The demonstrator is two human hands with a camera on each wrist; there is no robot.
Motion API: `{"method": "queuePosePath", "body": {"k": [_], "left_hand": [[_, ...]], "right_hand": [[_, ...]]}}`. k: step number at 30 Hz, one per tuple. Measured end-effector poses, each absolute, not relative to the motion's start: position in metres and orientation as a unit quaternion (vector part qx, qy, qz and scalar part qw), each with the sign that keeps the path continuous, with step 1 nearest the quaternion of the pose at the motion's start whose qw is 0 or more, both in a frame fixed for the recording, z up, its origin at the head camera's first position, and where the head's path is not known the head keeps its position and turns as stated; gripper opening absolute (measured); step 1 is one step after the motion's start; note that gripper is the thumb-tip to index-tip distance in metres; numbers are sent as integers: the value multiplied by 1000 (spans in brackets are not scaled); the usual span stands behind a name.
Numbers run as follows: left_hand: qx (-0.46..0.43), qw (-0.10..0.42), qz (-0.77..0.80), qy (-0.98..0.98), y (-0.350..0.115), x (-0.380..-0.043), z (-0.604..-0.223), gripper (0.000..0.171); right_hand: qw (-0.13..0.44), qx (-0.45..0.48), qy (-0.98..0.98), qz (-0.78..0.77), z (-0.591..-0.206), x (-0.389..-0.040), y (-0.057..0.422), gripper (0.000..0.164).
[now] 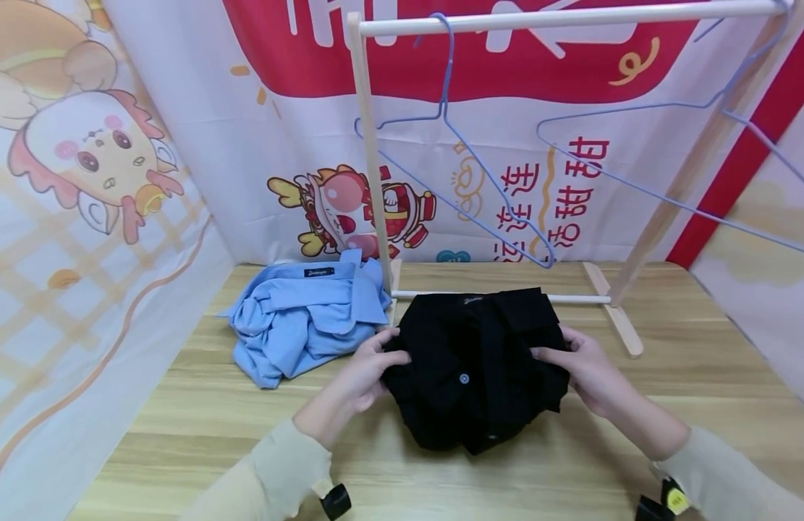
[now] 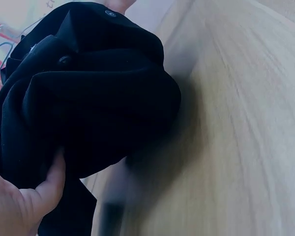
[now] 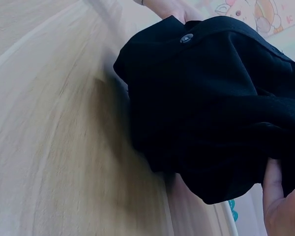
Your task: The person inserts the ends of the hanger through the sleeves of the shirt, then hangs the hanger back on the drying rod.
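A bunched black shirt (image 1: 480, 369) with pale buttons is held between both hands above the wooden table. My left hand (image 1: 369, 369) grips its left side, thumb on top of the cloth; the left wrist view shows that thumb (image 2: 51, 184) pressed into a fold. On the opposite side my right hand (image 1: 587, 369) pinches the cloth, thumb over the front and the other fingers behind it. In the right wrist view the shirt (image 3: 201, 98) bulges over the table, casting a shadow. Its collar faces the far side, with a small label at the back.
A crumpled light blue shirt (image 1: 304, 311) lies on the table at the left. Behind the black shirt stands a wooden rack (image 1: 373, 145) with blue wire hangers (image 1: 446, 87) on its top rail. Printed cloth walls (image 1: 193, 108) enclose the table (image 1: 200, 434) at the back and sides.
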State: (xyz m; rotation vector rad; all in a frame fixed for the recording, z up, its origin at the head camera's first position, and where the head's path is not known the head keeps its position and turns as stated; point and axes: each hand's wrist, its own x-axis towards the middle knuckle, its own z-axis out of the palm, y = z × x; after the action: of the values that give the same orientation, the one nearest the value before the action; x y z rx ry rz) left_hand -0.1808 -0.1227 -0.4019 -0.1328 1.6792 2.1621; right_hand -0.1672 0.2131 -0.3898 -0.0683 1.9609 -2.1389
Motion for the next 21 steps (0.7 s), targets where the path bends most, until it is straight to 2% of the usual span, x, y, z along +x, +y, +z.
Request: {"method": "queuePosePath", "body": {"k": [10, 17, 21], "left_hand": [[-48, 228, 778, 584, -109, -177, -411, 52], [-34, 257, 772, 581, -107, -176, -418, 42], [-34, 262, 759, 595, -110, -177, -422, 43]], "right_hand": [[115, -40, 662, -739, -397, -160, 227, 26], [123, -32, 663, -738, -402, -158, 237, 27], [128, -37, 672, -729, -404, -159, 241, 27]]}}
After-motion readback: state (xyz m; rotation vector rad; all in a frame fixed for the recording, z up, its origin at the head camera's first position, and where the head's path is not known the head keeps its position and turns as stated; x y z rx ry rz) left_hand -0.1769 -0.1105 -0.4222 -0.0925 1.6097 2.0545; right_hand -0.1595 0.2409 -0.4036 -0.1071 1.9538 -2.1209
